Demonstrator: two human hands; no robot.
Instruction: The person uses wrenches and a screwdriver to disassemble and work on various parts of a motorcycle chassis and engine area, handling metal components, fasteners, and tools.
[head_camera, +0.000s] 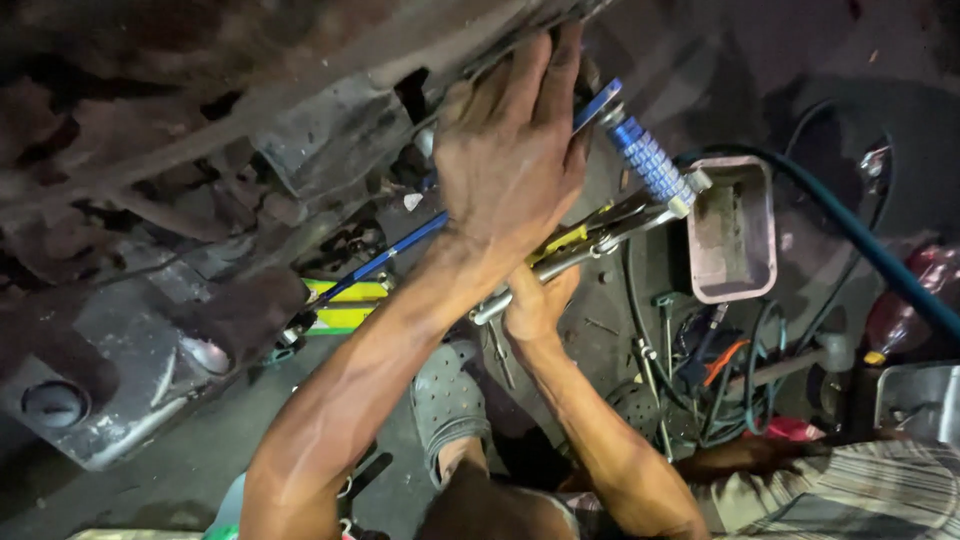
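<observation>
My left hand (510, 150) reaches up to the rusty, greasy vehicle underside (200, 120), its back toward me and its fingers wrapped over a long blue bar (385, 258). The bar runs behind the palm. A blue knurled handle (650, 160) sticks out to the right of that hand. Just below, my right hand (535, 300) grips the handles of silver locking pliers (590, 240) with a yellow lever. The pliers point up and right toward the knurled handle. What the jaws hold is hidden.
A pink rectangular tray (735, 230) lies on the floor to the right. A blue hose (870, 250) curves past it. Loose hand tools and cables (700, 365) lie below the tray. A yellow stand (345, 305) sits under the vehicle. A foot in a grey sandal (445, 400) is in the middle.
</observation>
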